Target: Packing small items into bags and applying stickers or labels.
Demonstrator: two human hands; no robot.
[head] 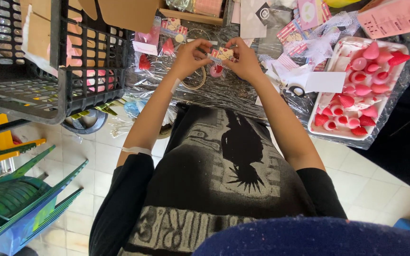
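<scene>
two hands (217, 56) pinch one small packet (223, 53).

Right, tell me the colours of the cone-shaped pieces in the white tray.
Red and pink cone-shaped pieces, best seen in the head view.

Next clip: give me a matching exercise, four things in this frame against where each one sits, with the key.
Things:
1. white tray of pink and red cones
2. black plastic crate
3. small packet
4. green chairs

Places:
A. on the floor, lower left
B. pinched between left hand and right hand
C. on the table's right side
D. at the upper left

Pairs: 1-C, 2-D, 3-B, 4-A
</scene>
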